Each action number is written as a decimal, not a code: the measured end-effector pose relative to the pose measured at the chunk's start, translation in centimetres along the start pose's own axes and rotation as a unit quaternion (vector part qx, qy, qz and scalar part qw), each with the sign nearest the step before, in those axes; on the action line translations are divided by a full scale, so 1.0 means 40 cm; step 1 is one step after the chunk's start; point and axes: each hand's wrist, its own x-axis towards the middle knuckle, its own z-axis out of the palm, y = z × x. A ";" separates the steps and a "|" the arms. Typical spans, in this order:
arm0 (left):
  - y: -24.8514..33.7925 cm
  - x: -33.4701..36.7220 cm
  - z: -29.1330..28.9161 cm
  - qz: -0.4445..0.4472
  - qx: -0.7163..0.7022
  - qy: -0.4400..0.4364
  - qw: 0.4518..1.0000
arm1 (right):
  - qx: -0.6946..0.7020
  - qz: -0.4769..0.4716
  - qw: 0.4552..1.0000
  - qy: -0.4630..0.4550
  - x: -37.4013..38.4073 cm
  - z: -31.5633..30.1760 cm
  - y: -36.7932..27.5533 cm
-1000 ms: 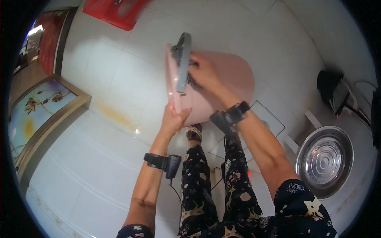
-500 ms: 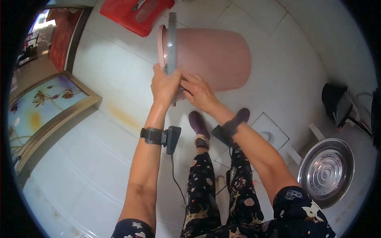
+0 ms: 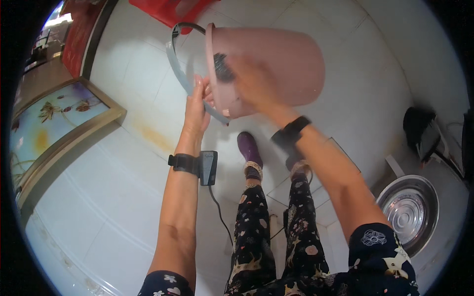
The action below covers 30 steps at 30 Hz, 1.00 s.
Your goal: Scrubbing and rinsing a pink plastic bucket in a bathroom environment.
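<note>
A pink plastic bucket (image 3: 291,64) is tipped on its side, its mouth toward the left. Its grey handle (image 3: 178,66) swings out from the rim. My left hand (image 3: 198,101) is closed on the rim near the lower handle joint, fingers curled inside the mouth. Against the outer wall, just behind the rim, my right hand (image 3: 254,81) presses a dark scouring pad (image 3: 223,68). That hand is smeared by motion, and its fingers are partly hidden.
A red plastic stool (image 3: 170,10) stands beyond the bucket. At left is a framed flower panel (image 3: 64,113). A round metal basin (image 3: 410,214) lies at right, below a black and white object (image 3: 422,133). My shoes (image 3: 248,145) are on the white tiles.
The bucket has shifted slightly right and up, and its handle has swung out to the left. My right hand has moved from the rim onto the outer wall, where the dark pad now shows.
</note>
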 end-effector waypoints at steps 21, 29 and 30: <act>-0.009 0.017 0.003 -0.034 -0.150 -0.038 0.987 | 0.083 -0.071 0.991 0.072 -0.018 -0.076 -0.119; 0.022 0.019 0.016 -0.031 -0.139 -0.080 0.987 | 0.003 -0.105 0.984 -0.145 -0.246 -0.050 0.005; 0.027 0.019 0.014 -0.034 -0.129 -0.072 0.988 | 0.004 -0.108 0.984 -0.144 -0.233 -0.063 0.001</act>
